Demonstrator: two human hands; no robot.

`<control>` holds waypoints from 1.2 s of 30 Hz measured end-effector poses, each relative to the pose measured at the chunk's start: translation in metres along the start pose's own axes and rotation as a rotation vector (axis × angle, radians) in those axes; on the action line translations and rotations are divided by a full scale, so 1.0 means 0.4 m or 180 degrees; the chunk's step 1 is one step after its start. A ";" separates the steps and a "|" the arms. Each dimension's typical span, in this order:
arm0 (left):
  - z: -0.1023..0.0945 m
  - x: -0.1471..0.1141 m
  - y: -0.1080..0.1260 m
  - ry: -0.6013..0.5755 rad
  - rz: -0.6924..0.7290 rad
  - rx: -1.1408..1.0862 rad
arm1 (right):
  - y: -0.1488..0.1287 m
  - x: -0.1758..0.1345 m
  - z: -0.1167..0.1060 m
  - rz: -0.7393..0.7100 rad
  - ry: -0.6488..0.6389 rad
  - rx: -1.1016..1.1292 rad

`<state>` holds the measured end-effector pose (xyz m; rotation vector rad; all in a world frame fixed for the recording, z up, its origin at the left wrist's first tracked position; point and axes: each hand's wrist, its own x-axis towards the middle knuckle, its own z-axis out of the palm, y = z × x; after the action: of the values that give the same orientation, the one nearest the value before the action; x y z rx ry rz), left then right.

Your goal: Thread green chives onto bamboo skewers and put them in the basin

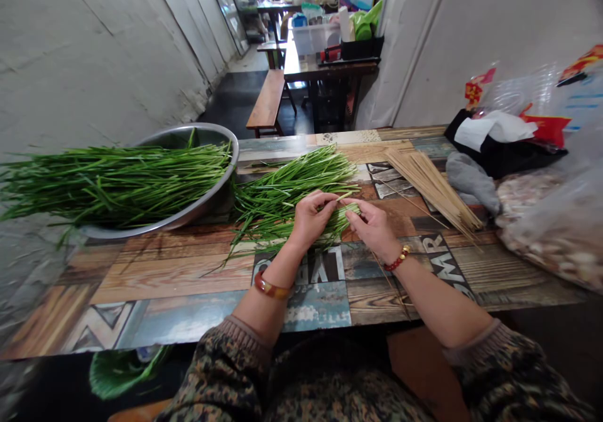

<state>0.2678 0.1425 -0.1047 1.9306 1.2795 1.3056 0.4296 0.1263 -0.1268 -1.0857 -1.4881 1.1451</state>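
My left hand [313, 216] pinches the pale end of a garlic chive stalk between thumb and fingertips. Close on its right, my right hand [373, 226] is closed on the ends of a small bunch of garlic chives [346, 221], whose green leaves trail left under my left wrist. A loose pile of chives [301, 177] lies just beyond both hands. Thin bamboo sticks [390, 277] run from beneath my right hand toward the table's front edge; whether they touch the bunch is hidden.
A metal basin [234, 152] heaped with chives stands on the left of the wood-patterned table [179, 271]. To the right lie bamboo skewers [426, 186], a grey cloth-like item [471, 180] and a clear bag of mushroom-like pieces [560, 233]. A bench [267, 98] is behind.
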 end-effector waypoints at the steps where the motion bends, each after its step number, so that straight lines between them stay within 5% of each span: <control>1: 0.000 0.000 0.000 0.0001 0.0004 0.0004 | -0.001 0.000 0.000 0.0000 -0.0004 0.0004; 25: 0.000 -0.005 -0.004 -0.0291 0.0238 -0.0010 | 0.000 -0.004 0.006 -0.0092 0.0194 0.0197; 36: -0.009 -0.012 0.017 -0.0616 -0.0067 -0.0146 | -0.004 -0.005 0.000 -0.0140 0.0103 0.0077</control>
<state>0.2671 0.1348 -0.1002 1.9530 1.1612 1.0978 0.4299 0.1240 -0.1255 -1.0456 -1.4626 1.1076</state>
